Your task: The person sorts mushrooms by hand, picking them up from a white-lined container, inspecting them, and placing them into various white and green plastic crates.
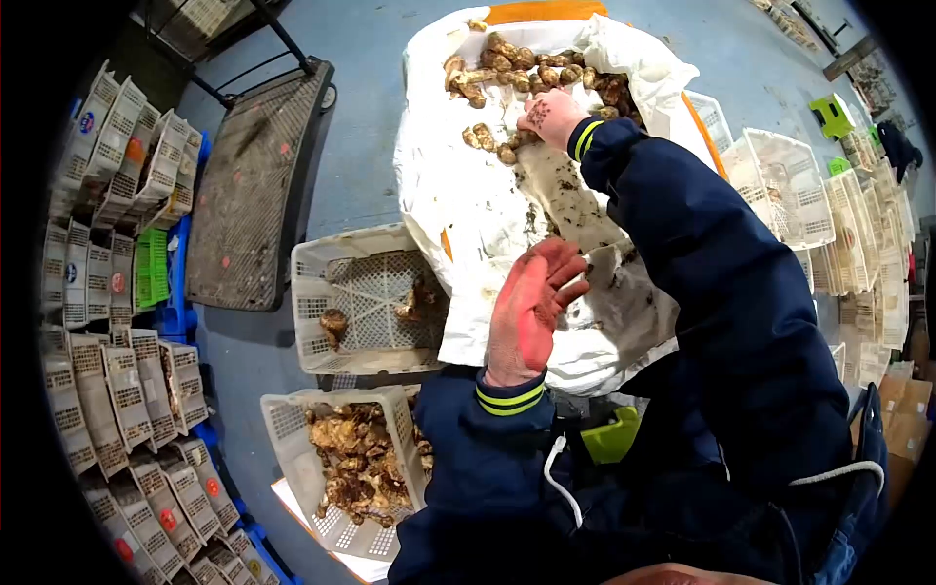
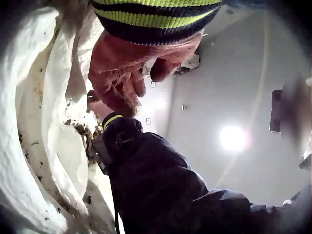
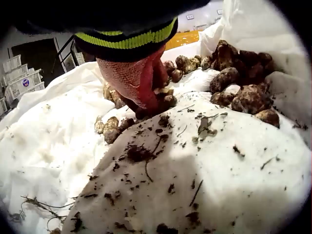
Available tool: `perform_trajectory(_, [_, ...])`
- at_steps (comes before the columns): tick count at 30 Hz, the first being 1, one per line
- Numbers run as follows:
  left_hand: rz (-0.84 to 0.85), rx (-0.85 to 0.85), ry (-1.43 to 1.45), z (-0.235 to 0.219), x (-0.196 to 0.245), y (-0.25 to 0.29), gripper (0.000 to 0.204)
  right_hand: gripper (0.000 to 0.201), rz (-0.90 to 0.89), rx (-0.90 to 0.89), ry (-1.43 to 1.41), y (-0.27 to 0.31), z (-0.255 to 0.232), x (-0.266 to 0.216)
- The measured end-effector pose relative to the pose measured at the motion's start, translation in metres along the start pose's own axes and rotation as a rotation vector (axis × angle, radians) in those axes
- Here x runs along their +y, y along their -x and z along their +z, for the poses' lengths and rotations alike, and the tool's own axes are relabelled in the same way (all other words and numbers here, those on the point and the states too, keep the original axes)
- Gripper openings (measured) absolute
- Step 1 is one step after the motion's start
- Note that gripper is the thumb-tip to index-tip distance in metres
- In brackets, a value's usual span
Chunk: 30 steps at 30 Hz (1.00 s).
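Note:
My right hand, in a soil-marked pink glove, reaches down among brown mushrooms on a white cloth. In the right wrist view its fingers point down, right beside a small mushroom; I cannot tell whether they grip it. Other mushrooms lie just left of the fingertips. My left hand, in a reddish glove, is held over the near part of the cloth with fingers extended and nothing in it. The left wrist view shows its glove beside the cloth folds.
Dark soil crumbs litter the cloth, which lines an orange-edged container. To the left stand a white crate with a few mushrooms and another crate heaped with them. Beyond are a flat trolley and stacked crates; more crates stand right.

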<state>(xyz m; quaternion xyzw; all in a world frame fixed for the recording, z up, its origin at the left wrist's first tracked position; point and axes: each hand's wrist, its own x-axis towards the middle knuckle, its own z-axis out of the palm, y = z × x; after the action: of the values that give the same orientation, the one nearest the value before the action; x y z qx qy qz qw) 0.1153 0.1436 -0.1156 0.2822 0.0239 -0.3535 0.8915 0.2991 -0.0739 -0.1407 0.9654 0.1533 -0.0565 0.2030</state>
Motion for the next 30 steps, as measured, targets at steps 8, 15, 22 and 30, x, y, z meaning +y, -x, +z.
perform_trajectory(8, [0.024, 0.201, 0.023, 0.003, -0.008, -0.011, 0.068, 0.036, -0.154, -0.157, -1.072, 0.071, -0.048, -0.019])
perform_trajectory(15, [-0.010, 0.197, 0.023, 0.003, -0.007, -0.002, 0.032, 0.033, 0.260, -0.027, -0.239, 0.068, 0.034, 0.067])
perform_trajectory(22, [0.101, 0.277, -0.011, -0.006, -0.009, -0.007, 0.028, 0.030, 0.323, 0.143, -0.639, 0.066, 0.022, 0.062])
perform_trajectory(30, [0.068, 0.162, 0.100, -0.005, -0.011, -0.016, 0.051, 0.049, 0.007, 0.062, -2.495, 0.153, -0.041, 0.020])
